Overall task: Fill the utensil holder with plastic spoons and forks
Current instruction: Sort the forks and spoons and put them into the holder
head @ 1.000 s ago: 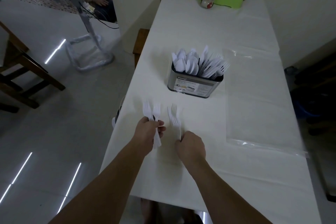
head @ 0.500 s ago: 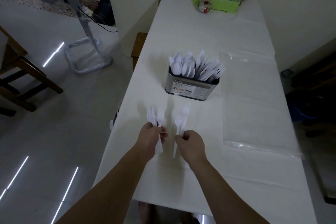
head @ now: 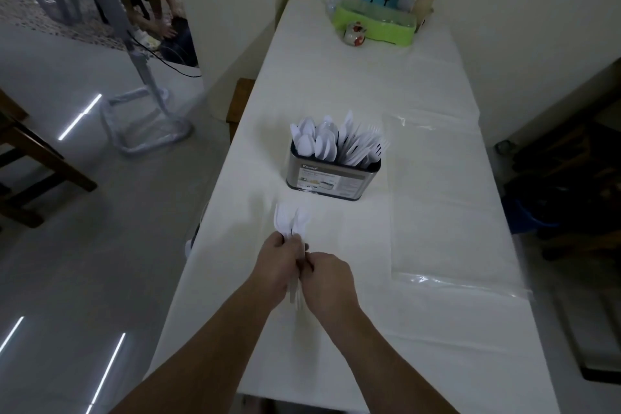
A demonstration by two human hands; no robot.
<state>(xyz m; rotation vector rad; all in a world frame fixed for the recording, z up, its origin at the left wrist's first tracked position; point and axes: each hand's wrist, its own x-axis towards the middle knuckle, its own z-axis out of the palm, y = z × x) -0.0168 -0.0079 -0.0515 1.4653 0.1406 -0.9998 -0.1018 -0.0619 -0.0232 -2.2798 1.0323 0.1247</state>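
Left hand: left hand (head: 279, 265), fingers wrapped round a bunch of white plastic forks (head: 289, 223), just in front of the utensil holder (head: 331, 178).
Right hand: right hand (head: 327, 281) pressed against it, fingers closed on the same handles.
Holder: on the surface (head: 420, 218), packed with spoons and forks.

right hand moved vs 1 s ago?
Yes. The right hand has shifted left across the table to meet the left hand at the forks.

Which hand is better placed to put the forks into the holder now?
Left, probably. The left hand grips the forks, their heads pointing toward the holder. The right hand only touches their handles.
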